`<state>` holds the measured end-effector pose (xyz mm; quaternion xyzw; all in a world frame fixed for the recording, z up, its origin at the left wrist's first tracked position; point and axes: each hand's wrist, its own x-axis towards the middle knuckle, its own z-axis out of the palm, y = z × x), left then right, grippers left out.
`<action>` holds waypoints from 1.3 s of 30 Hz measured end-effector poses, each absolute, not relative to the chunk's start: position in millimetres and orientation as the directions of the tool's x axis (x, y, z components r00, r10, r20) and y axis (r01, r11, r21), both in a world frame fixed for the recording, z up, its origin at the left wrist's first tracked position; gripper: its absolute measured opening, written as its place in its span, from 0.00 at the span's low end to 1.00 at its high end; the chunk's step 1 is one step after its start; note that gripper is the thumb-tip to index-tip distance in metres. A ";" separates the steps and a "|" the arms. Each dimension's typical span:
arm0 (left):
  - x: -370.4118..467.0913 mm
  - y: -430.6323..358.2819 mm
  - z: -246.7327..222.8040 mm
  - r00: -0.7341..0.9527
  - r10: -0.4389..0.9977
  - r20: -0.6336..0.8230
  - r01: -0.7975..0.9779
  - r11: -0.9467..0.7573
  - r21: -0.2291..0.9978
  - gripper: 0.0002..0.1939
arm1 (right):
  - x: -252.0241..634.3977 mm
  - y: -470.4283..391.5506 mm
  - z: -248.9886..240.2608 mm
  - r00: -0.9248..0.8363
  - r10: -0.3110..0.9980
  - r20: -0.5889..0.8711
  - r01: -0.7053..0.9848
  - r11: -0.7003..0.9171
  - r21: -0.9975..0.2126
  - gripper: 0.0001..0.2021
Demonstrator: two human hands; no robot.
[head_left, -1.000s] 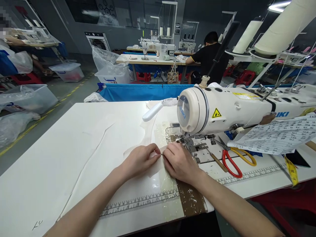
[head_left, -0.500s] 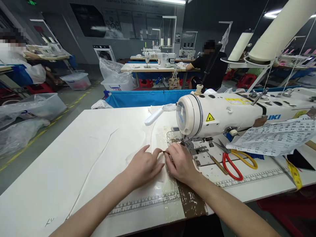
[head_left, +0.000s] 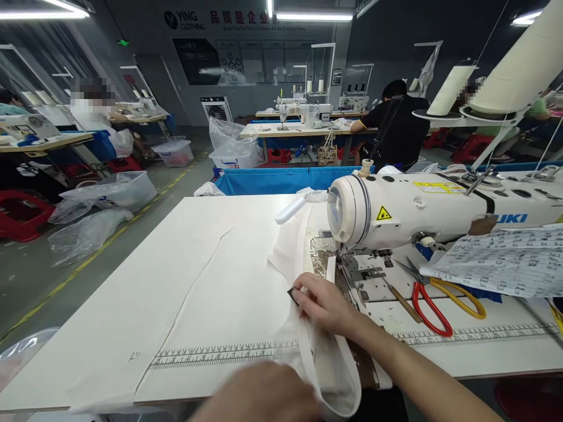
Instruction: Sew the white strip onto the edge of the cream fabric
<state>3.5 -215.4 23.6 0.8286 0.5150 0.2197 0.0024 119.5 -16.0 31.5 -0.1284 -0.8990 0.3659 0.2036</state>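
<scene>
White fabric (head_left: 288,246) with a narrow band along its edge runs beside the sewing machine (head_left: 396,205) and loops down over the table's front edge. My right hand (head_left: 323,302) is closed over this fabric, left of the needle area. A small dark, pointed piece (head_left: 292,296) sticks out from its fingertips; its kind does not show. Low in the view, my left hand (head_left: 264,394) is smeared by motion near the front edge, close to the hanging fabric. Its fingers cannot be made out.
Red-and-yellow-handled scissors (head_left: 433,299) and a wooden-handled tool (head_left: 402,299) lie right of the needle area. A printed ruler strip (head_left: 220,354) crosses the table (head_left: 197,281). A white-handled tool (head_left: 291,209) lies behind the fabric. Other people sit at machines beyond.
My hands have parted: the left came down toward the front edge, while the right stays by the machine. More white fabric shows, looping over the edge. The view has tilted up and turned left.
</scene>
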 end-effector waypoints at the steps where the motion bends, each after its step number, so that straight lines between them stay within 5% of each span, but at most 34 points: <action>1: -23.3 -223.2 24.9 0.218 0.901 0.375 0.919 -0.319 0.234 0.18 | 119.6 -19.4 32.7 -0.894 0.359 0.267 0.076 0.710 -0.700 0.05; 6: -161.9 -232.3 14.5 -0.388 0.875 0.289 0.921 0.363 0.139 0.32 | 120.5 -38.7 39.9 -0.945 0.238 0.224 0.031 0.747 -0.664 0.05; 10: -224.7 -189.8 3.7 -0.452 0.882 0.137 0.891 0.440 0.108 0.30 | 122.1 -58.1 41.9 -0.972 0.148 0.182 -0.004 0.766 -0.643 0.05; 16: -271.1 -110.0 19.6 -0.481 0.826 0.295 0.876 0.468 0.117 0.26 | 128.5 -75.9 32.4 -0.985 0.060 0.160 -0.077 0.680 -0.729 0.05; 21: -230.3 -59.1 28.6 -0.256 0.883 0.393 0.966 0.248 0.074 0.22 | 136.8 -76.0 24.5 -0.978 0.138 0.159 -0.063 0.526 -0.848 0.04; 27: -131.1 -12.8 15.0 0.254 0.927 0.277 0.961 -0.273 0.032 0.22 | 151.6 -78.2 29.6 -0.999 -0.002 0.039 -0.036 0.466 -0.884 0.02; 29: -116.3 -19.0 7.4 0.287 0.922 0.261 0.952 -0.305 0.029 0.23 | 166.9 -74.5 33.8 -1.000 -0.005 -0.025 0.020 0.448 -0.894 0.01; 33: -96.3 -75.6 -7.7 0.182 0.943 0.278 0.981 -0.194 0.016 0.27 | 208.0 -62.1 40.6 -0.969 0.204 -0.139 0.202 0.331 -0.922 0.03; 36: -63.1 -141.5 -10.1 0.116 0.934 0.337 0.993 -0.112 -0.032 0.29 | 229.4 -59.1 42.2 -0.934 0.354 -0.042 0.130 0.228 -0.965 0.08; 39: -23.7 -195.9 1.2 0.219 0.928 0.301 0.975 -0.218 -0.039 0.31 | 234.3 -66.9 40.8 -0.902 0.430 0.030 0.093 0.262 -0.961 0.08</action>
